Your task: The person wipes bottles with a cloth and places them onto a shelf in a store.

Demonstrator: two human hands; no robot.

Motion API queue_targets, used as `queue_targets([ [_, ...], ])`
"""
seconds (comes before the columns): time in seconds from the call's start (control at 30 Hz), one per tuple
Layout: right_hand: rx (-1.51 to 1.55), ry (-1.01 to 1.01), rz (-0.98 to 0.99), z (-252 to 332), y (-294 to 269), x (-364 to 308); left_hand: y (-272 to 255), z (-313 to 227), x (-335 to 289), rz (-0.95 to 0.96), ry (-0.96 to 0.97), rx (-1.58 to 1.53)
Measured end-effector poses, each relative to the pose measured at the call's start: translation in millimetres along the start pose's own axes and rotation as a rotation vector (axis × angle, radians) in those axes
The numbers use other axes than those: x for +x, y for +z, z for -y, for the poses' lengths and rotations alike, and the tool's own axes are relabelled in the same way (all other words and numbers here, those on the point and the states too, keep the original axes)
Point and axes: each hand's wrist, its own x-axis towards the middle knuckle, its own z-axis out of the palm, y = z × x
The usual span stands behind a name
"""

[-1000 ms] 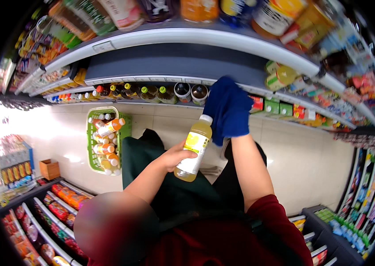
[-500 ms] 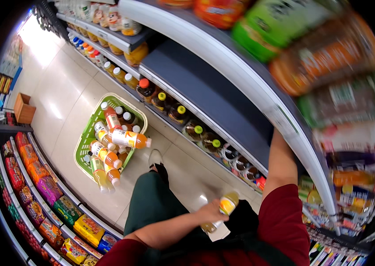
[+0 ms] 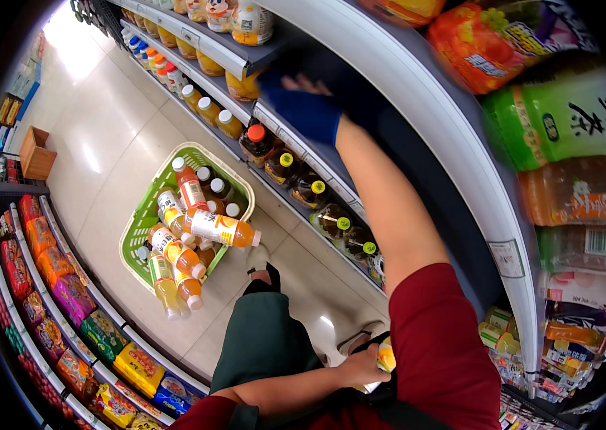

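My left hand (image 3: 362, 367), low in front of my body, is closed round a drink bottle; only its yellow-and-white label (image 3: 386, 355) shows beside my right sleeve. My right arm stretches over the bare dark shelf (image 3: 417, 186). At its end, my right hand (image 3: 306, 107) is at the shelf's far left part, near the front edge. Dark blue fabric covers most of that hand, a cloth or a glove, and a few bare fingertips show. Motion smears the fingers. On the floor to the left stands a green basket (image 3: 133, 228) heaped with drink bottles (image 3: 220, 228).
Below the bare shelf runs a row of dark bottles (image 3: 310, 192) with yellow and green caps. More bottles lie on the upper shelf (image 3: 575, 193) at right. Bagged snacks (image 3: 106, 337) fill a rack at left. A brown wooden box (image 3: 36, 154) stands on the floor.
My right hand has come out from behind the upper shelf and swung far to the left along the bare shelf. My left hand has moved slightly right and down with the bottle.
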Motion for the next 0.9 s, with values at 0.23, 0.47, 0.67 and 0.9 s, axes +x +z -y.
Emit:
queue_targets([
  [0.23, -0.132, -0.085, 0.26, -42, -84, -218, -9, 4, -10, -0.155, -0.046, 0.032],
  [0.47, -0.291, 0.536, 0.4, -97, -124, -475, -29, -22, -31, 0.069, -0.087, 0.008],
  [0.67, -0.26, 0.171, 0.278, -58, -84, -286, -24, -20, -30, -0.026, -0.033, -0.132],
  [0.9, -0.121, 0.005, 0.187, 4, -34, -23, -74, -60, -20, -0.706, 0.331, -0.644],
])
